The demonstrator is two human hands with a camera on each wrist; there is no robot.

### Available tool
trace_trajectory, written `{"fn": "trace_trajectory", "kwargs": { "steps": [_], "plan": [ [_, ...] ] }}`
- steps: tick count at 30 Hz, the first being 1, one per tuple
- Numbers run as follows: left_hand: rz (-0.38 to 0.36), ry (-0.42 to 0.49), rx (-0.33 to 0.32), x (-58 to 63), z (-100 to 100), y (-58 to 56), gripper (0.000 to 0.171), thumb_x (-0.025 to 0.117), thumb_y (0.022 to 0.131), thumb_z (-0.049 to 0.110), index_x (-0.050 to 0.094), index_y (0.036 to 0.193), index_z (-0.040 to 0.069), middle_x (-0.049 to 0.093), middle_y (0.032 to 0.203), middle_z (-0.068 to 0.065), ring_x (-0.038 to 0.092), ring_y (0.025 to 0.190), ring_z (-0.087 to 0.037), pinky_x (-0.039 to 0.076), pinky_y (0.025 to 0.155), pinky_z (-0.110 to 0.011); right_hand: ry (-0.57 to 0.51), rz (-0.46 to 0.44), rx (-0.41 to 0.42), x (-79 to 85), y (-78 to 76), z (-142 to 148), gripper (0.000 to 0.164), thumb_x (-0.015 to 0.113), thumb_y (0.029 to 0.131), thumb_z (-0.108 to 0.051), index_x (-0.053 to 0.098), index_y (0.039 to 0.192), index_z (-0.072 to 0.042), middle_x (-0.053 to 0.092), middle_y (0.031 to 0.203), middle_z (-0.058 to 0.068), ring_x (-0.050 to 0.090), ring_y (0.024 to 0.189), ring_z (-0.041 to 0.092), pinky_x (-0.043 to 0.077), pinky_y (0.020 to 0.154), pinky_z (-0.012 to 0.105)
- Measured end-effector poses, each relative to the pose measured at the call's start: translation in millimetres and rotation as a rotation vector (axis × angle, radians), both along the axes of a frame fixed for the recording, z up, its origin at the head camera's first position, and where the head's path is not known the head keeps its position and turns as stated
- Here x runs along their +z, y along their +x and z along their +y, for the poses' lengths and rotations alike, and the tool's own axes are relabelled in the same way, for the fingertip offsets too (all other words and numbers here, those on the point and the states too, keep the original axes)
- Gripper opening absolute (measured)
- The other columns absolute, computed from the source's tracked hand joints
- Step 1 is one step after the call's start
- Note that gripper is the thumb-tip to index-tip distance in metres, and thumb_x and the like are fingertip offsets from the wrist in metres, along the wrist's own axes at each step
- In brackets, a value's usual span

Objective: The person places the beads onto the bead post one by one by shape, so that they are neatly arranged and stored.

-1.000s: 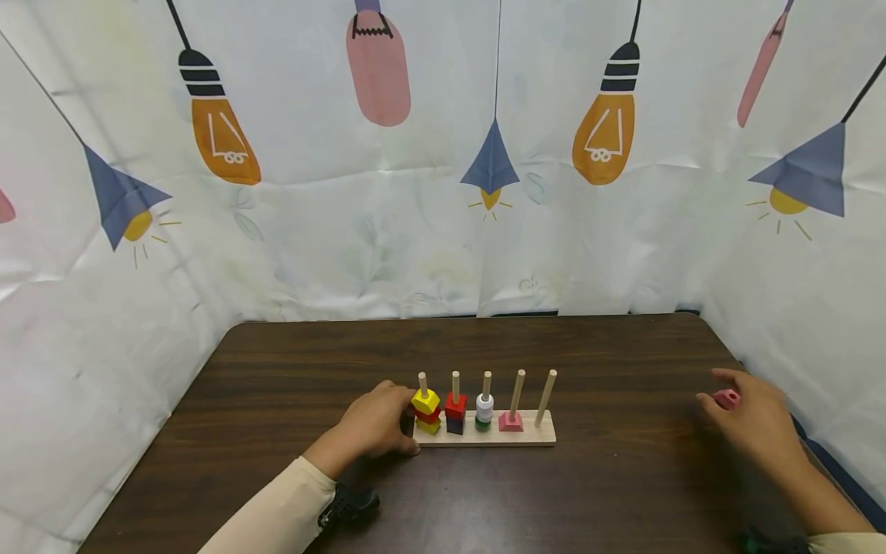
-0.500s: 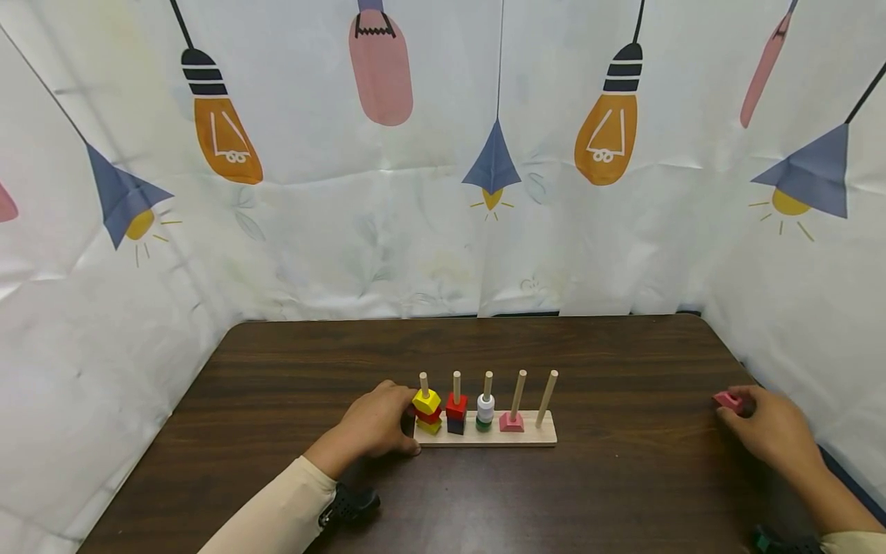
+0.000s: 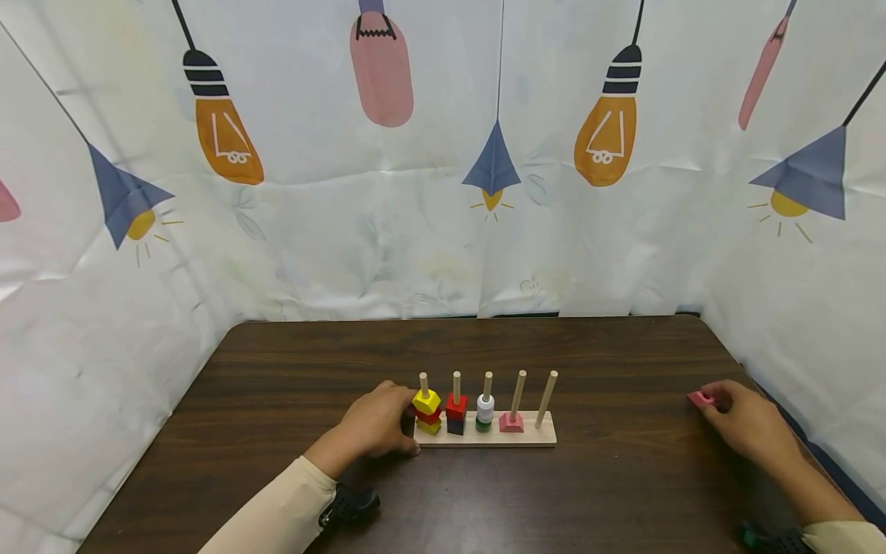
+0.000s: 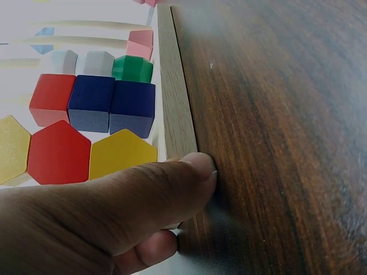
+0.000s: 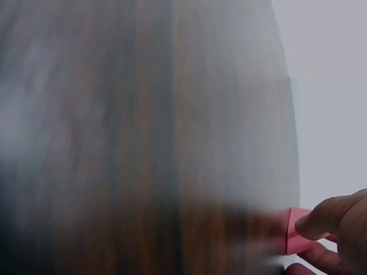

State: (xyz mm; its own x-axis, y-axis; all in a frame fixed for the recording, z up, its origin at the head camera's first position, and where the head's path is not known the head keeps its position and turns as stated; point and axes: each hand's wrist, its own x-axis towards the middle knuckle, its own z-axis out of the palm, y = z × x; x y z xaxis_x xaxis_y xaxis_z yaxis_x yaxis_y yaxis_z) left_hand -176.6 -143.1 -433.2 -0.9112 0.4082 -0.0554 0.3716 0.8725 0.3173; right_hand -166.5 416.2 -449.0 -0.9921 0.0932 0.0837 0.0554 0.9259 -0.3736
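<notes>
A light wooden peg board (image 3: 533, 438) stands on the table with several upright pegs. My left hand (image 3: 374, 422) grips its left end, the thumb (image 4: 198, 167) pressed on the front edge in the left wrist view. Yellow and red hexagonal blocks (image 4: 60, 152) sit on the leftmost peg. Beside them are red and dark blue square blocks (image 4: 92, 97), then white and green blocks (image 3: 484, 409). One pink block (image 3: 511, 422) lies at the foot of the fourth peg. Off to the right, my right hand (image 3: 751, 423) pinches another pink block (image 5: 295, 232) between thumb and fingers.
The dark brown wooden table (image 3: 588, 500) spreads around the board. A white curtain (image 3: 429, 246) printed with lamps hangs behind it and along both sides. The rightmost peg (image 3: 547, 398) shows plain wood along its length.
My right hand, holding the pink block, shifts a little right and then back left, with the block turning in the fingers. The left hand and the peg board stay put.
</notes>
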Motion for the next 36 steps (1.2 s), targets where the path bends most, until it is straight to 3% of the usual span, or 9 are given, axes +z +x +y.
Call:
{"fn": "trace_trajectory", "kwargs": {
  "steps": [11, 17, 28, 36],
  "plan": [
    [-0.004, 0.005, -0.007, 0.5, 0.3, 0.5, 0.052, 0.098, 0.063, 0.032, 0.069, 0.104, 0.023, 0.063, 0.092, 0.009, 0.054, 0.096, -0.019, 0.051, 0.073, -0.045, -0.056, 0.023, 0.097, 2.4, -6.9, -39.9, 0.037, 0.072, 0.093, -0.017, 0.063, 0.121, 0.005, 0.069, 0.108, 0.026, 0.065, 0.099, 0.046, 0.049, 0.075, 0.06],
    [-0.003, 0.005, -0.004, 1.2, 0.6, 0.5, 0.053, 0.098, 0.062, 0.033, 0.069, 0.105, 0.022, 0.064, 0.094, 0.008, 0.055, 0.098, -0.02, 0.051, 0.074, -0.046, -0.085, 0.063, 0.159, 8.3, -6.9, -63.5, 0.036, 0.072, 0.092, -0.015, 0.064, 0.122, 0.002, 0.071, 0.107, 0.022, 0.068, 0.095, 0.04, 0.051, 0.075, 0.057],
    [-0.001, -0.008, 0.003, 1.4, 0.5, 0.2, 0.054, 0.099, 0.062, 0.034, 0.069, 0.106, 0.021, 0.064, 0.095, 0.007, 0.055, 0.1, -0.021, 0.052, 0.077, -0.047, -0.143, 0.137, 0.289, 42.9, 0.5, -109.6, 0.034, 0.074, 0.092, -0.01, 0.065, 0.124, -0.004, 0.071, 0.107, 0.011, 0.066, 0.08, 0.019, 0.049, 0.062, 0.033],
    [-0.008, -0.012, 0.015, 0.9, 0.8, -0.1, 0.054, 0.098, 0.063, 0.035, 0.07, 0.107, 0.022, 0.065, 0.097, 0.008, 0.055, 0.101, -0.019, 0.052, 0.078, -0.046, -0.171, 0.2, 0.377, 70.4, 9.3, -137.3, 0.037, 0.078, 0.09, -0.007, 0.066, 0.125, -0.008, 0.071, 0.11, 0.008, 0.068, 0.084, 0.02, 0.052, 0.062, 0.031]
  ]
}}
